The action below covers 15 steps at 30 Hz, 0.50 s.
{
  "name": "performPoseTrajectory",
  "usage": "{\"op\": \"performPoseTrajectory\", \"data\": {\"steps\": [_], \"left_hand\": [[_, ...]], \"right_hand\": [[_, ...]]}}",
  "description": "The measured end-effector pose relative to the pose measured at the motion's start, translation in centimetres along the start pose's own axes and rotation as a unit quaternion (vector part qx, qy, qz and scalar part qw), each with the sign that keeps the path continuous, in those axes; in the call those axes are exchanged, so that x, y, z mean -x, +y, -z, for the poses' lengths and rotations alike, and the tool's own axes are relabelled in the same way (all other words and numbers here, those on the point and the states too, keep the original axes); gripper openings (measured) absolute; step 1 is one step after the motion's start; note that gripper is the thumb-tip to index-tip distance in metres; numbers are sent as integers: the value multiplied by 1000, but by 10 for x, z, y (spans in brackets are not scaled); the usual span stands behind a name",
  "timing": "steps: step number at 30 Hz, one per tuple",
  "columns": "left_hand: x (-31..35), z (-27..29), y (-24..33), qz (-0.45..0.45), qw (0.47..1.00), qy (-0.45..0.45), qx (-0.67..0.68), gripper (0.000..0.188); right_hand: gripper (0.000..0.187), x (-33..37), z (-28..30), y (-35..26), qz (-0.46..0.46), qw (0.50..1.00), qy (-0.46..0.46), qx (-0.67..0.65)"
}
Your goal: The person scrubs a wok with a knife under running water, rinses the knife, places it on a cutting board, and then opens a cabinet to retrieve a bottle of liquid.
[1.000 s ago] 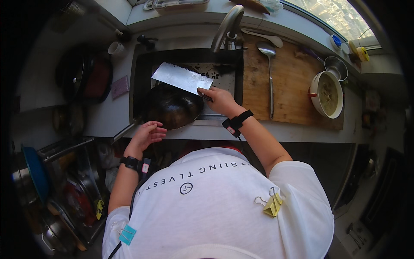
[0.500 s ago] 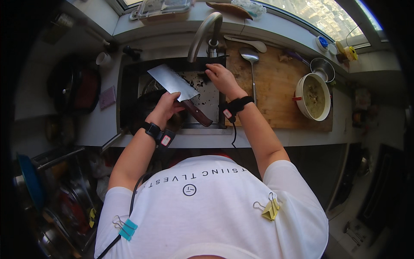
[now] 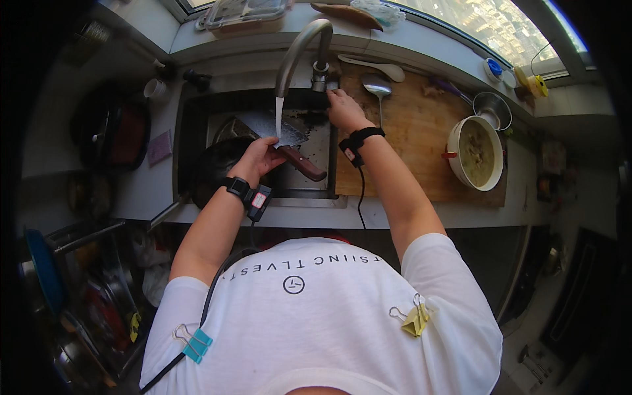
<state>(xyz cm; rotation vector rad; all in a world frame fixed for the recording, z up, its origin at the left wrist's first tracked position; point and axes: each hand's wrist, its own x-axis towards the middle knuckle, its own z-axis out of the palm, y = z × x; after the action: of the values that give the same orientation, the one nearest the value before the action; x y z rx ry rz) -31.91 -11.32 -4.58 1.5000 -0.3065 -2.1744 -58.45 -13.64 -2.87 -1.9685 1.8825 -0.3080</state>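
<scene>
My left hand (image 3: 260, 157) grips a cleaver (image 3: 304, 164) where its broad metal blade meets the brown wooden handle. The cleaver is held over the sink (image 3: 313, 203), its blade pointing to the far left. Water runs from the curved faucet (image 3: 289, 56) onto the blade. My right hand (image 3: 347, 110) is at the faucet's base, its fingers closed round the lever, which they mostly cover. Below the cleaver, a dark round pan (image 3: 217, 161) sits in the left part of the sink, and dark scraps lie on the sink bottom.
Right of the sink lies a wooden cutting board (image 3: 415, 155) with a metal turner (image 3: 377, 85), a white spoon (image 3: 375, 67) and a pot of soup (image 3: 479, 155). A metal bowl (image 3: 492, 108) stands behind the pot. A pink sponge cloth (image 3: 159, 147) lies left of the sink.
Water now flows from the faucet. My right hand has moved from over the sink to the faucet lever. The blade has dipped lower, under the stream.
</scene>
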Motion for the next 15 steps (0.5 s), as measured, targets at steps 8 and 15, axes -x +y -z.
{"op": "performPoseTrajectory", "data": {"steps": [8, 15], "left_hand": [[3, 16, -8, 22, 1000, -3, 5, 22], [29, 13, -17, 23, 998, -21, -48, 22]], "right_hand": [[51, 1, 1, 1, 5, 1000, 13, -22], [44, 34, 9, -32, 93, 989, 93, -61]]}}
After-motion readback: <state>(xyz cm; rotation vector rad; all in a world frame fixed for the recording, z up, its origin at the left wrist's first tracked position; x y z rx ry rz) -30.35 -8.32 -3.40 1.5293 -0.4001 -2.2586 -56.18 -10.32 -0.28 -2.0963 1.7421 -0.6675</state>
